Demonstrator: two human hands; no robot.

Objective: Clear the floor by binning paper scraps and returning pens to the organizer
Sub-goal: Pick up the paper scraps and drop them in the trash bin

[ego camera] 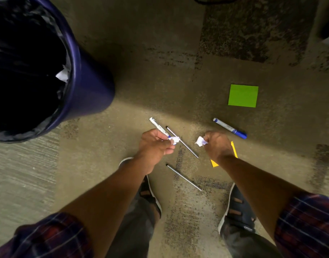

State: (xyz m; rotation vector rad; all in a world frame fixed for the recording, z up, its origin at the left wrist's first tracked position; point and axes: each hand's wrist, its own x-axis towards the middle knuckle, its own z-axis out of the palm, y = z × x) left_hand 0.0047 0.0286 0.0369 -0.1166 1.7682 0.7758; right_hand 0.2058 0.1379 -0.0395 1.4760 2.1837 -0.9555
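My left hand point(154, 144) pinches a crumpled white paper scrap point(174, 140) just above the carpet. A white pen point(158, 126) lies under or behind that hand; I cannot tell whether the hand holds it. My right hand point(216, 144) pinches a second white paper scrap point(200, 141). Two thin dark pens lie on the floor, one between my hands point(184, 143) and one nearer my feet point(184, 177). A blue-capped marker point(229, 128) lies right of my right hand. The dark blue bin point(89, 84) with a black liner stands at the left, holding white paper.
A green sticky note point(243, 95) lies flat on the carpet at the right. A yellow paper piece point(234, 149) is partly hidden under my right wrist. My two shoes point(236, 211) stand on the carpet below my hands. A dark object sits at the far right edge.
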